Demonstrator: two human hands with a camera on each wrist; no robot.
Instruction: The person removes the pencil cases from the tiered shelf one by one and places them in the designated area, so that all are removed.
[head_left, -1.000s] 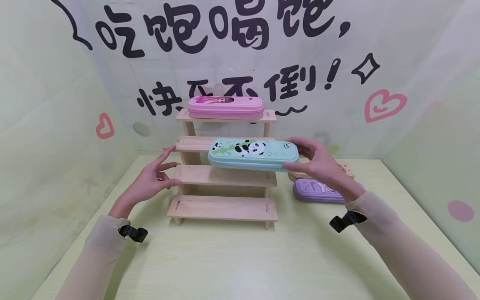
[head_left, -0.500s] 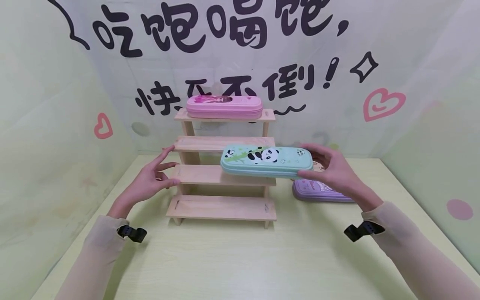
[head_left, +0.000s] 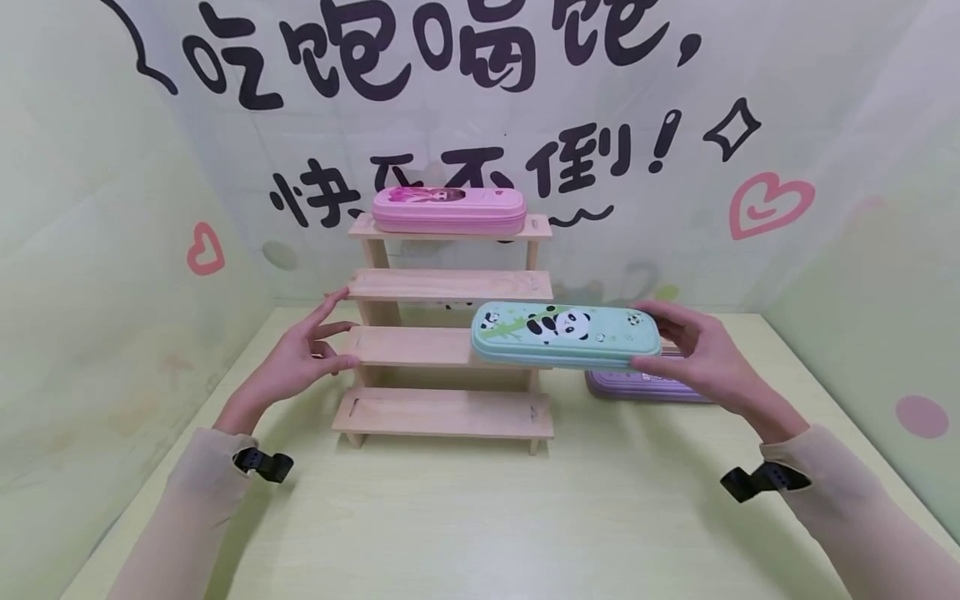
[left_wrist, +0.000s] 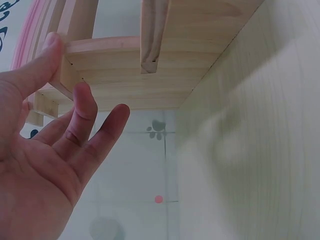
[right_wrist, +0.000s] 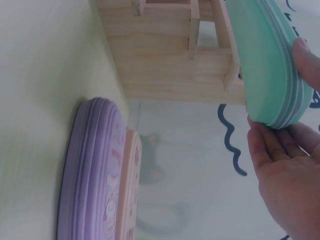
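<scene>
My right hand (head_left: pixel 693 354) grips the right end of a mint-green pencil case (head_left: pixel 566 333) with a panda print, thumb at the front and fingers behind. The case is in the air, in front of the right side of a stepped wooden shelf (head_left: pixel 442 417). In the right wrist view its zip (right_wrist: pixel 285 65) runs along the side. My left hand (head_left: pixel 296 358) touches the shelf's left ends, index finger on the second tier and thumb on the third, the other fingers loosely spread. A pink pencil case (head_left: pixel 450 210) lies on the top tier.
A purple pencil case (head_left: pixel 637 386) lies on the table (head_left: pixel 465 517) right of the shelf, partly covered by the right hand. Behind it is a beige case (right_wrist: pixel 131 185). Fabric walls with dark lettering (head_left: pixel 577 171) stand behind and at both sides.
My right hand has carried the mint-green pencil case rightward, slightly down, away from the shelf's second tier. That tier now shows fully. My left hand stays at the shelf.
</scene>
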